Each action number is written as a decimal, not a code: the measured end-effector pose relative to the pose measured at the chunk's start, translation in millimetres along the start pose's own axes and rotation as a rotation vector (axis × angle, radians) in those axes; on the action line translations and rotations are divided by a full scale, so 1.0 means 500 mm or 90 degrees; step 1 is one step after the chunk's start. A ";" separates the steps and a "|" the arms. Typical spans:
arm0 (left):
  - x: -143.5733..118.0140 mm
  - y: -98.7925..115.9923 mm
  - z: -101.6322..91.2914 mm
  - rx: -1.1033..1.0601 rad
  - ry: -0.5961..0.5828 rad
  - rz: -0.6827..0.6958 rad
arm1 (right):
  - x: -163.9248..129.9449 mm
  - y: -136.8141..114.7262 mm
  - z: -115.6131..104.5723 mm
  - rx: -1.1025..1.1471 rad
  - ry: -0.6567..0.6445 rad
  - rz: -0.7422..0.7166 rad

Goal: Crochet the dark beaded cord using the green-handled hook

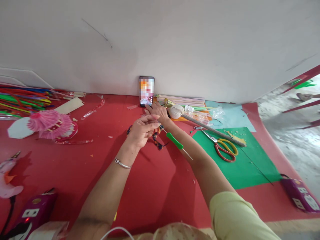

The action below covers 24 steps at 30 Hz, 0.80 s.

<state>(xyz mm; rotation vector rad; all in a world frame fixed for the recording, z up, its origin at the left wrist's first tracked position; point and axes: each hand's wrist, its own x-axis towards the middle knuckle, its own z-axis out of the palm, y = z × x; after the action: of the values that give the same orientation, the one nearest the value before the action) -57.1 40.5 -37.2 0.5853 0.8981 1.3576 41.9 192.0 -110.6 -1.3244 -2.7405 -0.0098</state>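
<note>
My left hand [145,130] is closed in a pinch, thumb and fingers together, on a dark blue and orange knotted yarn piece [158,142] that hangs below it. A crochet hook [175,140] with a green grip and thin metal ends slants down to the right from these fingers, one end at the yarn. Beyond it, my right hand [160,111] reaches forward with its fingers out at the lower edge of a phone [146,91]. The phone leans upright against the wall, its screen blurred. Part of my right hand is hidden behind the left.
Scissors [220,146] and a grey fuzzy stick [212,128] lie on a green sheet [252,166] at right. Coloured pipe cleaners [22,100] and a pink pleated paper model [53,123] sit at left. Purple power strips [37,206] stand near both front corners of the red table [105,180].
</note>
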 end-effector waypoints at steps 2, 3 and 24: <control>0.000 0.001 0.001 -0.001 -0.002 -0.001 | 0.001 -0.002 0.002 0.001 0.003 0.003; 0.000 0.001 0.001 -0.002 -0.003 0.000 | 0.002 -0.003 0.003 0.000 0.005 0.006; 0.000 0.002 -0.001 -0.016 -0.001 -0.003 | -0.018 0.005 -0.025 0.030 -0.011 -0.021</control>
<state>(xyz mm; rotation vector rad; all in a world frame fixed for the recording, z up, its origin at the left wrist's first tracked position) -58.0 40.8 -36.7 0.5648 0.8789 1.3627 50.1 186.0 -99.1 -1.2745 -2.7587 0.0633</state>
